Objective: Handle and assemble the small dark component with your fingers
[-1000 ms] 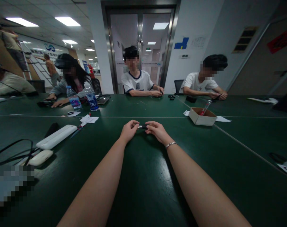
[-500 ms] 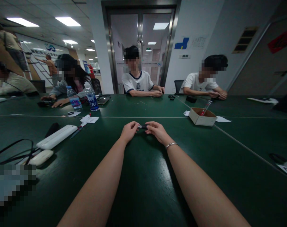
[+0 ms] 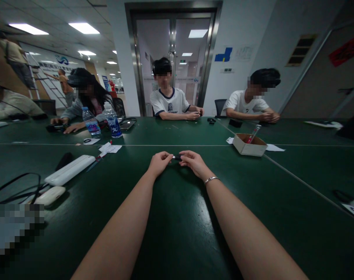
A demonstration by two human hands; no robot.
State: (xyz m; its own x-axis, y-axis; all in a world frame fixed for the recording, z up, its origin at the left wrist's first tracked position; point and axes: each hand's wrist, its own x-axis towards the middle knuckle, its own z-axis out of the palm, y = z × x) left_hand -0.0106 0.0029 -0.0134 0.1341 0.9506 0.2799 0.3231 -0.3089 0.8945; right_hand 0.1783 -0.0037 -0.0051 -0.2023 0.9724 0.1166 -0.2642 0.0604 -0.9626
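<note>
Both my arms stretch forward over a dark green table (image 3: 177,233). My left hand (image 3: 159,163) and my right hand (image 3: 194,162) meet at the table's middle, fingers curled and pinched on a small dark object (image 3: 177,157) with a pale metal end held between them. The object is too small to name. A thin bracelet (image 3: 211,179) circles my right wrist.
A white elongated case (image 3: 69,169), a white oval device (image 3: 50,194) and black cables (image 3: 13,186) lie at the left. Two water bottles (image 3: 112,122) stand further back. An open cardboard box (image 3: 249,144) sits at the right. Several people sit at the far side.
My hands have stayed together on the small object, shifting only slightly. The people across the table moved a little.
</note>
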